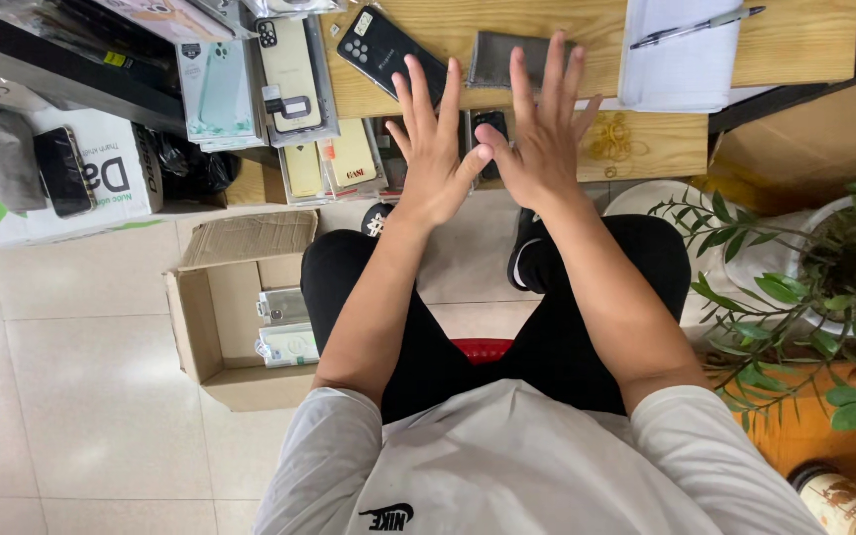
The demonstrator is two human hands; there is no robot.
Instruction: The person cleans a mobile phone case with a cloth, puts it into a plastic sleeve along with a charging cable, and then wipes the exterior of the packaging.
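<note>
Both hands raised flat, fingers spread, nothing grasped

The left hand (435, 159) and right hand (539, 139) are held side by side, thumbs touching. The small black phone (488, 139) lies on the wooden desk (795, 45) just beyond, between them, long axis running near-to-far, nearer the right hand

Packaged phone cases, boxes, left of the desk.
Clear-fronted mint case pack (218, 91); open brown carton (235, 317) on floor; white-green printed box (61, 183) far left.
</note>
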